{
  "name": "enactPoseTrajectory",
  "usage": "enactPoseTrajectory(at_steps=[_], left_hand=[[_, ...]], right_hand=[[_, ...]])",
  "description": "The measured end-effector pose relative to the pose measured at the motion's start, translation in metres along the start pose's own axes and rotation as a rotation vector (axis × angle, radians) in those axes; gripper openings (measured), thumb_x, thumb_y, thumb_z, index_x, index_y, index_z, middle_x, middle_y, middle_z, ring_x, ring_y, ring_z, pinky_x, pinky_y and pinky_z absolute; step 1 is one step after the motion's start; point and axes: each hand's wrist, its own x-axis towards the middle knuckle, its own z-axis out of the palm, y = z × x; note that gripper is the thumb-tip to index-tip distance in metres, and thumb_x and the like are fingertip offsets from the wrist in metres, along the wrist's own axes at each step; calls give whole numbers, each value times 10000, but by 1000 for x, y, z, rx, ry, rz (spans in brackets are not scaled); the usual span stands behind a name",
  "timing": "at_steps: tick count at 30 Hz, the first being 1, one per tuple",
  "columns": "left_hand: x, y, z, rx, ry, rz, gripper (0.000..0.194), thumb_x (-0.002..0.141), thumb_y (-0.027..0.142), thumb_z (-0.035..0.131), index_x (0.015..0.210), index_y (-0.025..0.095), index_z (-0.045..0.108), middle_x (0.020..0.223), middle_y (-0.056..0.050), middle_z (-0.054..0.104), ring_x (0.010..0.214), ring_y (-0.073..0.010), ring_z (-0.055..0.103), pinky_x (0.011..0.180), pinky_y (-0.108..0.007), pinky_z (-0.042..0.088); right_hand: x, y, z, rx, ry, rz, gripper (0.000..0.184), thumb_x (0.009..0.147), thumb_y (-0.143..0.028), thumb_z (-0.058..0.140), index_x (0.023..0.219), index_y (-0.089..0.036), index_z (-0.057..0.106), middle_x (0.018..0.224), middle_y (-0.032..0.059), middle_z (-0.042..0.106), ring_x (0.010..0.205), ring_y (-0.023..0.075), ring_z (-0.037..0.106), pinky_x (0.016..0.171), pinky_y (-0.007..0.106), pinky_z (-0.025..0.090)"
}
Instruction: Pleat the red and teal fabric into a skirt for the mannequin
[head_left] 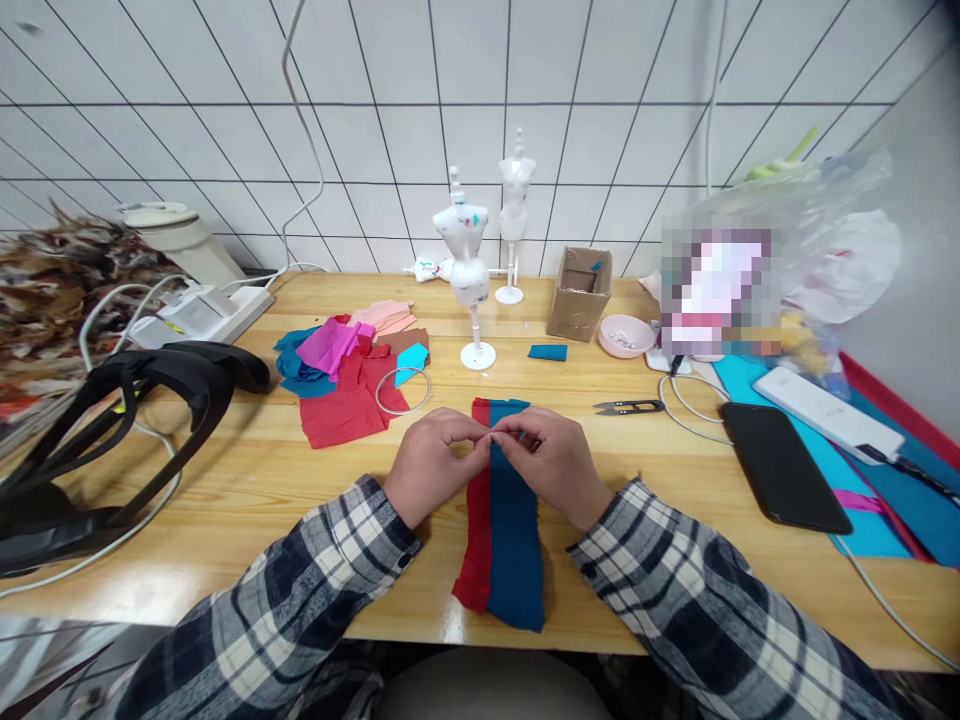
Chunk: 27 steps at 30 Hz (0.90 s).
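A strip of thin crinkled material, blue (516, 540) on the right and red (476, 545) along the left, lies lengthwise in front of me. Over its upper part, my left hand (439, 460) and my right hand (551, 455) meet with thumbs and forefingers pinched together. Their fingertips touch right above the line where red and blue join. Something tiny and pale seems to sit between them, too small to name. Whether the fingers also grip the strip I cannot tell.
Red pieces (341, 415) and a metal ring (403, 411) lie left. White mannequin stands (470, 265) rise behind, near a cardboard box (577, 310) and a pink bowl (611, 345). Right are thread snips (637, 407) and a black phone (784, 465); a black headset (142, 430) is far left.
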Motion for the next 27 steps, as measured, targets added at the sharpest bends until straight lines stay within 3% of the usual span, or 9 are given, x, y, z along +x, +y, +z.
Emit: enactPoseTrajectory(at_steps=[9,13,17,19,22,27], left_hand=[[2,0,-2,-124,-21,-88,144,797,196,615,797,195,760,863,-33,772,798,-167,704,763,-272,544],[3,-1,-3,-216,-46,-112,174,833,227,595,821,186,765,892,-46,772,833,-171,709,783,-272,554],[4,-2,-4,-248,-45,-81,190,859,245,588,853,187,769,899,-52,771,853,-173,710,800,-273,554],[4,-4,-4,-250,-47,-61,186,861,243,590,849,188,767,885,-49,771,843,-172,710,792,-270,555],[5,-11,-5,-225,-43,-40,188,867,238,583,842,191,764,879,-44,770,838,-168,707,794,-271,552],[10,-28,-5,-182,-8,-38,193,872,242,576,834,200,760,872,-36,771,842,-170,703,802,-285,545]], right_hand=[[2,2,0,142,-24,124,82,809,-259,638,800,-212,705,714,6,688,556,122,596,529,241,476],[5,5,-2,420,-74,349,143,785,-349,658,808,-208,671,724,10,693,551,134,622,477,238,498],[10,7,-9,789,-31,540,228,727,-365,705,731,-197,551,999,39,717,674,132,673,498,227,545],[12,9,-14,880,10,580,274,713,-359,724,697,-192,508,903,22,722,622,104,654,514,211,543],[19,13,-22,866,92,539,289,690,-351,754,696,-190,513,731,-16,687,582,92,637,561,215,556],[59,21,-50,610,278,294,236,715,-335,735,758,-204,544,695,-26,661,628,123,662,633,260,573]])
